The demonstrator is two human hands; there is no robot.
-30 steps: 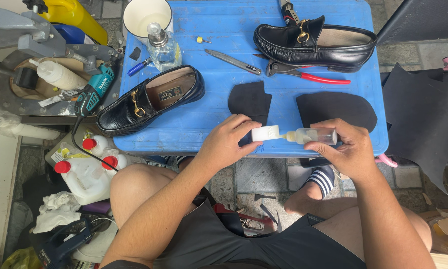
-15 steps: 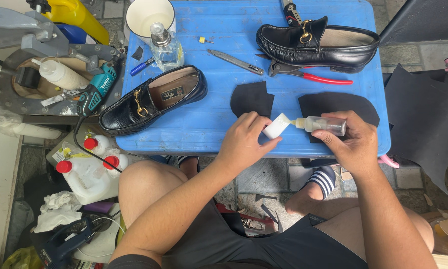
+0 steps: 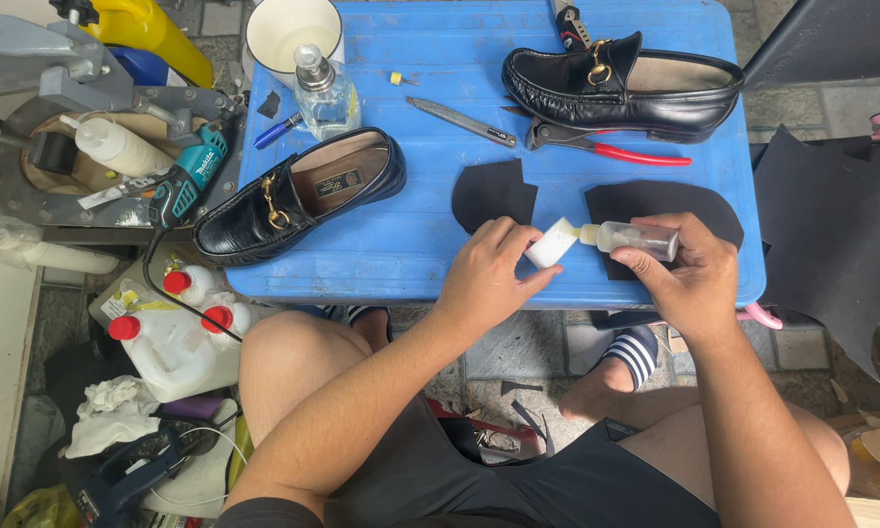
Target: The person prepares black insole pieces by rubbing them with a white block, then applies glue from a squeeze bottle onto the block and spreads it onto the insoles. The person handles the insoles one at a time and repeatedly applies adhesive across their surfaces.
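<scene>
Glue trouble is the main risk here. At lower centre of the frame, your left hand (image 3: pixel 484 279) pinches the white cap (image 3: pixel 551 243), and just to its right your right hand (image 3: pixel 692 279) is closed around the small clear bottle (image 3: pixel 636 238), held sideways above the front edge of the blue table (image 3: pixel 401 249). If you squeeze while the cap comes loose, liquid may spill on the black sole piece (image 3: pixel 655 203) beneath.

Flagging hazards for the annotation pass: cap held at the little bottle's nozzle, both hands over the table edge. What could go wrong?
1. The small clear bottle lies sideways in the right hand while the left hand holds its white cap; liquid might drip onto the black cut piece beneath.
2. The cap, held at the blue table edge, could fall.
</scene>
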